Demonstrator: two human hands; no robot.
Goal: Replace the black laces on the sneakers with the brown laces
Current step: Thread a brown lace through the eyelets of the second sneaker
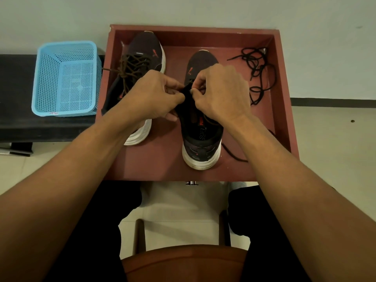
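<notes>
Two dark sneakers with white soles stand in a reddish-brown tray [284, 94]. The left sneaker [146, 49] is threaded with a brown lace [126, 70] whose end hangs over the tray's left wall. Over the right sneaker [201, 139], both hands meet at its tongue. My left hand [154, 94] pinches the dark tongue between thumb and fingers. My right hand [221, 94] pinches at the same spot from the right; what its fingertips hold is hidden. A piece of brown lace shows below my right hand inside the shoe. Loose black laces [258, 70] lie tangled at the tray's right side.
A light blue perforated basket [67, 78] sits on a black bench [16, 98] left of the tray. A black lace end [234, 155] trails beside the right sneaker's heel. My dark-clothed legs and a brown chair seat [183, 263] are below the tray.
</notes>
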